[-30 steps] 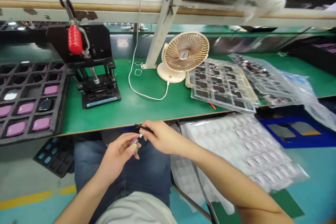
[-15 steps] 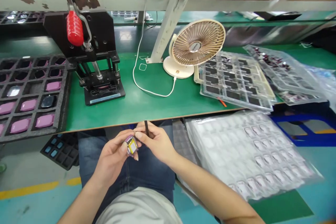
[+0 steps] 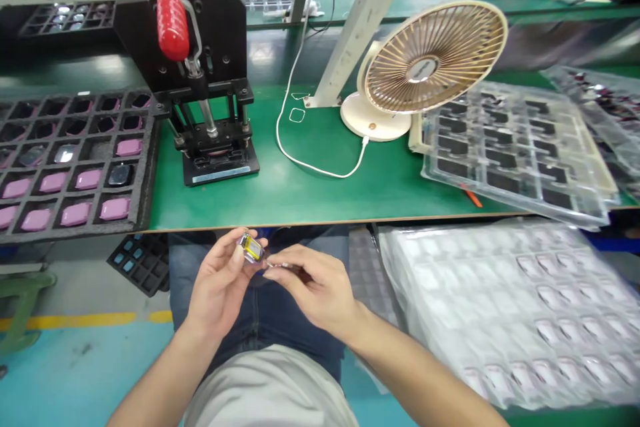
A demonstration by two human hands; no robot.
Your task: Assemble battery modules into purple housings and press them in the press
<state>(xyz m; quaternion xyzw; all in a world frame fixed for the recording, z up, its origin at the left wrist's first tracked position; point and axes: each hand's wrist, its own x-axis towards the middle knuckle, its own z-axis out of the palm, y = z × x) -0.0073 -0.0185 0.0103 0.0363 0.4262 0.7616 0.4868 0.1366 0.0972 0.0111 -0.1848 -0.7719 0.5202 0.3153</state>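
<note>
My left hand [image 3: 220, 287] holds a small open smartwatch case [image 3: 251, 248] between thumb and fingers, above my lap. Its inside faces up and shows a silver block edged in yellow, like a battery. Just right of it, my right hand [image 3: 313, 280] is closed on slim tweezers [image 3: 274, 265], mostly hidden by the fingers. Their tip points left at the lower right edge of the case; whether it touches I cannot tell.
On the green bench [image 3: 300, 200] stand a black press [image 3: 220, 140] with a red handle, a foam tray [image 3: 145, 203] of watch cases and a fan [image 3: 435, 60]. Plastic trays [image 3: 510, 147] lie right. Bagged white trays [image 3: 450, 293] sit lower right, beside my legs.
My right hand has turned the tweezers from sticking up between the fingers to pointing at the case. The case has tilted in my left hand. The view has shifted left.
</note>
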